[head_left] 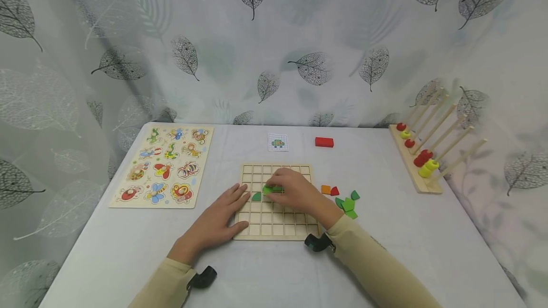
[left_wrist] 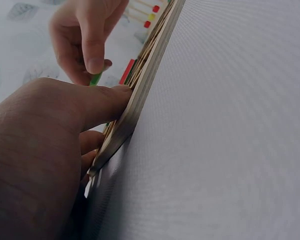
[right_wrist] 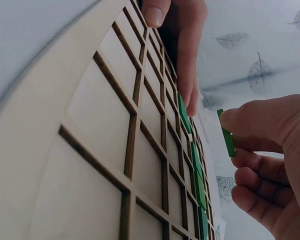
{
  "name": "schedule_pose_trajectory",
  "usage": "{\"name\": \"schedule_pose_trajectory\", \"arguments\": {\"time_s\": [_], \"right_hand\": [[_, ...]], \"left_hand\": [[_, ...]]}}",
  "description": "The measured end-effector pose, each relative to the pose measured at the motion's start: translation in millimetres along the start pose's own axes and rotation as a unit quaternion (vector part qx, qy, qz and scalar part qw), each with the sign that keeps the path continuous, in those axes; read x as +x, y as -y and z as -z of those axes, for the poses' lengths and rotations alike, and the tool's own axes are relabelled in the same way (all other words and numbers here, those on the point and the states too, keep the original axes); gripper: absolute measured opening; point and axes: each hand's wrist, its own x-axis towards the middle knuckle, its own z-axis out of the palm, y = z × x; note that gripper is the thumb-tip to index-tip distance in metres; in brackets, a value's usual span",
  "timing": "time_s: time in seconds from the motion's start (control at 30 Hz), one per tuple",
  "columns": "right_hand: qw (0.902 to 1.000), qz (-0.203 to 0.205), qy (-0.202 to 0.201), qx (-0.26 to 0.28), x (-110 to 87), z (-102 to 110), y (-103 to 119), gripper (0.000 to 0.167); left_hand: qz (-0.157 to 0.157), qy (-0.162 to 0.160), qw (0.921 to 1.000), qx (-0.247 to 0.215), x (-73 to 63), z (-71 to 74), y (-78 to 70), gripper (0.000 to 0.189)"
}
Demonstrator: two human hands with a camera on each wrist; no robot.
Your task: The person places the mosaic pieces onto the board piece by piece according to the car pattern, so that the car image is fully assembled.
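A wooden grid board (head_left: 278, 229) lies at the middle of the table. My left hand (head_left: 216, 220) rests on its left edge, fingers stretched out; in the left wrist view the thumb (left_wrist: 107, 102) lies along the board's side. Over the board, my right hand (head_left: 295, 191) pinches a flat green piece (right_wrist: 226, 134) between thumb and fingertips, held apart from the grid in the right wrist view. A dark green rounded piece (head_left: 256, 197) sits in a cell near the left fingers. Several other green pieces (right_wrist: 200, 190) lie in a row in the grid.
Right of the board are loose green pieces (head_left: 348, 205), an orange square (head_left: 326, 189) and a red piece (head_left: 335, 191). Behind it lie a picture card (head_left: 278, 142) and a red block (head_left: 324, 142). An insect puzzle (head_left: 162, 170) lies left; a pegged ring stand (head_left: 411, 160) stands right.
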Motion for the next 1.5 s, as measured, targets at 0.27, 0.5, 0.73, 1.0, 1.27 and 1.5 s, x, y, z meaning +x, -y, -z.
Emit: {"name": "schedule_pose_trajectory", "arguments": {"time_s": [0.27, 0.5, 0.73, 1.0, 1.27, 1.5], "right_hand": [[0.9997, -0.010, 0.016, -0.018, 0.8, -4.2, 0.6, 0.022], [0.9989, -0.021, 0.033, -0.026, 2.2, -10.8, -1.9, 0.023], [0.9984, -0.015, 0.042, -0.033, 3.6, -13.8, -3.1, 0.022], [0.9983, 0.002, 0.040, -0.042, 3.4, -15.5, -2.0, 0.021], [0.9984, -0.006, 0.040, -0.040, 3.4, -15.5, -1.4, 0.021], [0.9982, -0.005, 0.040, -0.044, 2.9, -15.5, -1.9, 0.017]], "left_hand": [[0.001, 0.001, 1.0000, 0.000, 0.2, 1.0, -1.3, 0.077], [-0.002, -0.002, 1.0000, 0.001, 0.1, 1.2, -2.0, 0.077], [-0.011, -0.012, 0.9998, 0.010, -0.5, -0.5, -0.7, 0.077], [-0.014, -0.013, 0.9998, 0.008, -0.4, -0.6, 0.2, 0.076], [-0.010, -0.007, 0.9999, 0.007, 0.2, 0.7, -0.9, 0.077], [-0.011, -0.006, 0.9999, 0.007, 0.0, 0.9, -1.2, 0.077]]}}
